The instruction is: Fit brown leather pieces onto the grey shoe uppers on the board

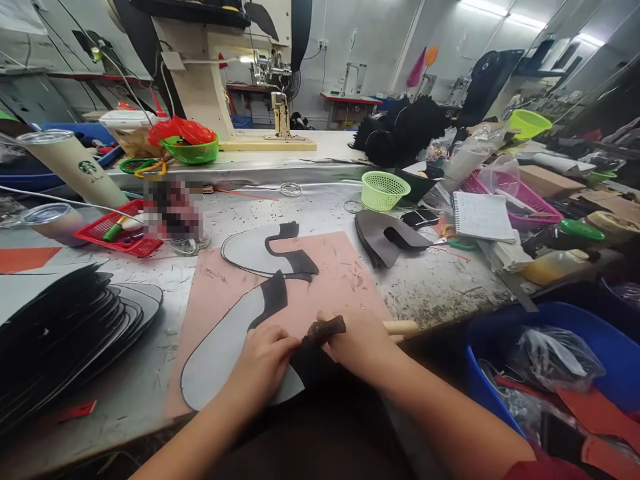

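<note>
A grey, U-shaped shoe upper piece (pixel 220 360) with black end strips lies in front of me, its lower edge running over my lap. My left hand (pixel 267 360) rests on it, fingers bent and pressed together at its inner edge beside the black strip (pixel 313 363). My right hand (pixel 357 343) is closed round what looks like a hammer (pixel 327 328), its dark head over that strip and pale wood showing past the fist. A second upper piece (pixel 255 247) lies flat just beyond. Both pieces overlap a pink board (pixel 330 280). My right fingers are partly hidden.
A tall stack of cut pieces (pixel 65 333) stands at left, near a red basket (pixel 135 250) and a tumbler (pixel 75 167). A dark upper (pixel 390 237), green basket (pixel 385 190) and notebook (pixel 483 215) lie right. A blue bin (pixel 540 320) is lower right; a sewing machine (pixel 200 80) stands ahead.
</note>
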The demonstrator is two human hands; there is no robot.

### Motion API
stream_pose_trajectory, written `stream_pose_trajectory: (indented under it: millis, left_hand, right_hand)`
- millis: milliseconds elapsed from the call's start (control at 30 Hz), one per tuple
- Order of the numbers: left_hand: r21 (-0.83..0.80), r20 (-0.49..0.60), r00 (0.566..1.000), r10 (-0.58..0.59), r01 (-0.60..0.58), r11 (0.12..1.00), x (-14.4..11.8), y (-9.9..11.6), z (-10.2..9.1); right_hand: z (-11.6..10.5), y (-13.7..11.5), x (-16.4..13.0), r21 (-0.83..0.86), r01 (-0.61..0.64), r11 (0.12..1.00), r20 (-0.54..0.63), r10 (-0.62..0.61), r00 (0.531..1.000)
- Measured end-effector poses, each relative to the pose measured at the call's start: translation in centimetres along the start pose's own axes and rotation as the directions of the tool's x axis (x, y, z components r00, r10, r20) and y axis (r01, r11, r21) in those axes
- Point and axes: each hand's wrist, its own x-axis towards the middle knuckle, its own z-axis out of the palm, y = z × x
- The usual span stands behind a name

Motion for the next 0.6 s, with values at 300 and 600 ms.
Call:
stream_pose_trajectory:
  millis: [300, 600]
  left_hand:
    - [0.269, 0.036, 0.984, 0.177, -0.18, 0.946, -0.6, 0.9, -0.1]
    - [0.16, 0.087, 0.991, 0.098, -0.111, 0.981, 0.1, -0.2, -0.7]
  right_hand:
    - [-1.4, -0.2, 0.7, 0.037, 0.119, 0.992, -0.073, -0.116, 0.991]
    - [-1.9, 0.3, 1.4, 0.037, 0.063, 0.997, -0.009, -0.063, 0.998]
